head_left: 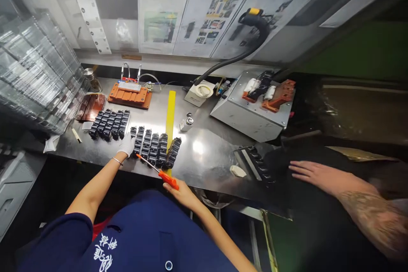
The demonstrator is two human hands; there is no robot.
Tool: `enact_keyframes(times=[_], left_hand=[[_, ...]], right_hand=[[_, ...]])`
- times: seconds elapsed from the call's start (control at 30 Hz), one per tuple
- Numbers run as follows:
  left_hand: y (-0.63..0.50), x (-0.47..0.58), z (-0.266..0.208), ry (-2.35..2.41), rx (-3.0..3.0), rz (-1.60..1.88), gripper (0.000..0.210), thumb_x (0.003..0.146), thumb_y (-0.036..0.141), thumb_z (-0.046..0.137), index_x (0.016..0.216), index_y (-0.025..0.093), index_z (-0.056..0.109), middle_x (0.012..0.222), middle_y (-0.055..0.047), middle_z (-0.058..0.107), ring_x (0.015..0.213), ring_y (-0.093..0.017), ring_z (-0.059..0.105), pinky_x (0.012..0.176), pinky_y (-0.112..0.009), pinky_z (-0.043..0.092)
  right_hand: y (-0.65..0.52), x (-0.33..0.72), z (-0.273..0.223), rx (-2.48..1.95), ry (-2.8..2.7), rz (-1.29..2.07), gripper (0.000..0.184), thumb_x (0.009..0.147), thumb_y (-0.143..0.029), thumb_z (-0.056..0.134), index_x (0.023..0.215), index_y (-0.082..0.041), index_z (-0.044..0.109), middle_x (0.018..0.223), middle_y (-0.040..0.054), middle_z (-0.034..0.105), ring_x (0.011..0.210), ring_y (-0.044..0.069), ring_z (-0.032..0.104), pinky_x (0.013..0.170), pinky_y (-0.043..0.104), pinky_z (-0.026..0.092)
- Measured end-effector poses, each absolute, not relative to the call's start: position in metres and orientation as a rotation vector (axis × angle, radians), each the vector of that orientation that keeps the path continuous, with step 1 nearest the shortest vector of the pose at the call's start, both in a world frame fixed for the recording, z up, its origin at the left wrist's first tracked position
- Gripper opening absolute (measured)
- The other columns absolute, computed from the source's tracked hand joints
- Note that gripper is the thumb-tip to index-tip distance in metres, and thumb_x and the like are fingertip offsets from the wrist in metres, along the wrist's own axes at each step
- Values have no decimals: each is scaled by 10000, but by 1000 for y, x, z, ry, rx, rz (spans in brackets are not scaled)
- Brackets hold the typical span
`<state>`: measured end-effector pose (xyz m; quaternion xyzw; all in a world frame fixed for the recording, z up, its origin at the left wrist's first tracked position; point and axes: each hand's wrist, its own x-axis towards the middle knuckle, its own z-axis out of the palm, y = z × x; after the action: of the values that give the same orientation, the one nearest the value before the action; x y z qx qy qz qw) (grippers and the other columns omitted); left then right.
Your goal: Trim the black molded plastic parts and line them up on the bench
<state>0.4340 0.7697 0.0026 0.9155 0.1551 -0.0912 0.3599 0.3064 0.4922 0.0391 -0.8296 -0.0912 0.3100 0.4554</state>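
Note:
My left hand [127, 144] wears a white glove and holds the leftmost black ribbed plastic part [137, 138] of a row; its fingertips are small and partly hidden. In my bare right hand [183, 195] is a screwdriver [168, 179] with an orange handle. Its shaft slants up to the left, and the tip is by the lower end of that same part. More black parts [154, 148] stand side by side to the right, the last one [174, 152] tilted. Left of my glove lies another group of black parts [110, 124].
Clear trays [41, 72] are stacked at the left. Behind stand an orange fixture [130, 94], a black hose [229, 63] and a grey box [248, 114]. A small bottle [187, 122] is mid-bench. Another person's hand [321, 176] is at right, near a black part [255, 163].

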Motion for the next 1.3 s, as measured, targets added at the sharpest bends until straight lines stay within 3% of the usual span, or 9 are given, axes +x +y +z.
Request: enact_keyframes(times=[0.1,0.2,0.37,0.57,0.73,0.8,0.97,1.1,1.3], left_hand=[[774,461,5,414,2437,-230,199,857,276,509,959,184,653,1034,-150,672,1122,-291,570,957,-348,391],[786,497,11,490,2505,-157,209,853,299,521,978,172,630,1108,-190,638,1179,-323,530,958,-384,381],[792,542,11,630,2469,-146,528,749,301,669,1187,55,507,1140,-313,602,1123,-371,574,899,-430,406],[798,527,24,614,2268,-113,814,717,277,700,1403,72,312,1310,-305,517,1221,-383,513,1002,-481,344],[853,427,40,511,1987,-203,643,779,366,656,1355,191,431,1319,-134,574,1217,-270,537,1030,-373,392],[881,365,36,513,1834,-372,496,781,397,648,1204,146,577,1130,-129,681,1031,-254,649,902,-345,497],[936,237,8,812,1366,-685,401,814,390,619,1087,98,637,790,-94,723,657,-212,686,692,-343,573],[968,196,-7,972,1210,-620,330,889,374,521,1046,111,645,772,-62,717,702,-175,694,762,-280,579],[1006,166,-13,900,1289,-538,428,780,418,671,1069,103,644,918,-102,725,913,-244,690,867,-344,553]], right_hand=[[478,303,33,-2067,-170,774,429,846,-572,464,898,-184,642,824,31,655,771,200,579,730,305,455],[472,301,30,-2141,-106,806,419,840,-582,467,836,-189,613,800,29,655,746,198,576,675,287,429],[487,299,47,-2256,-64,889,407,830,-603,496,850,-209,596,806,28,663,741,204,601,636,264,371],[514,283,61,-2307,-73,866,378,847,-584,506,861,-214,581,808,26,663,741,188,596,621,243,334],[531,266,53,-2308,-80,799,403,859,-582,478,827,-193,577,773,20,633,692,162,561,601,238,335],[545,263,52,-2257,-205,897,431,841,-599,491,766,-187,593,702,5,606,647,149,539,574,234,325],[600,266,54,-2357,-318,1103,529,819,-667,474,719,-180,654,670,25,615,639,164,567,547,239,325],[640,267,61,-2379,-552,1236,576,772,-730,484,767,-189,681,728,56,651,671,192,606,556,245,350],[676,264,76,-2504,-527,1167,597,794,-728,452,760,-176,678,744,74,651,661,190,590,552,257,335]])
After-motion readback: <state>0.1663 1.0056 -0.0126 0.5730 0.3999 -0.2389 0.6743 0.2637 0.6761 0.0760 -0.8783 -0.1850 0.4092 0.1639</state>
